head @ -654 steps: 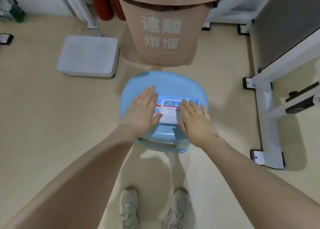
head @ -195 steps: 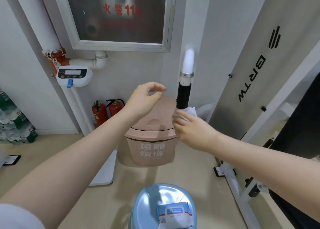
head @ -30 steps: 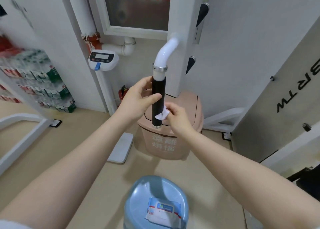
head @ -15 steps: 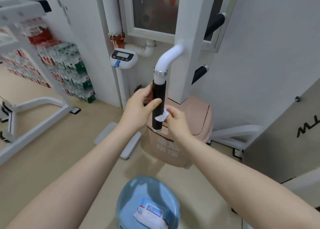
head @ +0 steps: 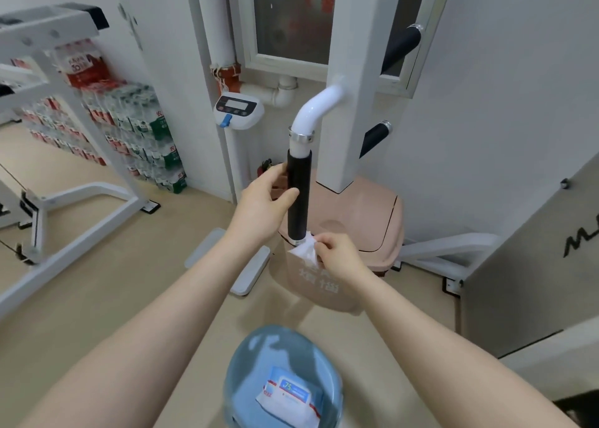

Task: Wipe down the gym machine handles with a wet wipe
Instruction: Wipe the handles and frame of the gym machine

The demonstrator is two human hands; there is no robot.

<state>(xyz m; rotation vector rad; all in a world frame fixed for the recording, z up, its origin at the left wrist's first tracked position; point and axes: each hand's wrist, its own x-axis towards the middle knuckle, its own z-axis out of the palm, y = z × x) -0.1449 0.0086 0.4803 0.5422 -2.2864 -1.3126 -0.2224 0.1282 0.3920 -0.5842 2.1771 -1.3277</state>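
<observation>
At the lower end of the black foam-covered cylindrical machine handle [head: 298,194], which hangs upright from a curved white metal tube [head: 316,111], a crumpled white wet wipe [head: 304,249] is held against the end cap. The wipe is pinched between the thumb and curled fingers [head: 325,244] of the right hand [head: 340,259]. The left hand [head: 262,207] steadies the handle about midway up, with the thumb laid across the front and the fingers reaching behind; a full clench cannot be confirmed. For this step to be done well, the wipe would best be wrapped around the end cap and twisted, so the rim is covered, while the handle is kept from swinging. The wipe lies just below the left hand's hold, touching the handle's bottom edge, above a pink plastic lidded bin [head: 359,230].
</observation>
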